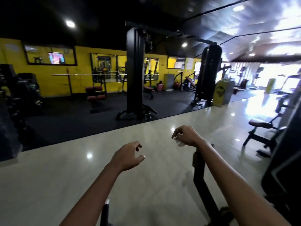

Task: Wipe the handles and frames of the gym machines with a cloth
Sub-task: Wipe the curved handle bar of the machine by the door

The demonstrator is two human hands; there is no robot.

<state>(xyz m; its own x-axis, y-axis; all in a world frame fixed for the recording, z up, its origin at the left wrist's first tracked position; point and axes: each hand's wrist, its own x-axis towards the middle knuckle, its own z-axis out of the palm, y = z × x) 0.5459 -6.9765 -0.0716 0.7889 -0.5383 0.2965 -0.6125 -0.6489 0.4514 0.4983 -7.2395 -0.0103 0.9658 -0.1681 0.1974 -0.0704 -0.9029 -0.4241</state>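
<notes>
My right hand is curled around a small white cloth, which pokes out below the fingers. It hovers just above the top of a black machine frame bar that rises from the floor beneath my right forearm. My left hand floats over the glossy floor with loosely curled fingers and holds nothing. A second black bar with a pale tip stands low in view, beneath my left forearm.
A tall black cable machine stands ahead on dark rubber matting, with a second tower to its right. A bench and a dark machine crowd the right side. Weight racks line the left; the yellow wall carries mirrors.
</notes>
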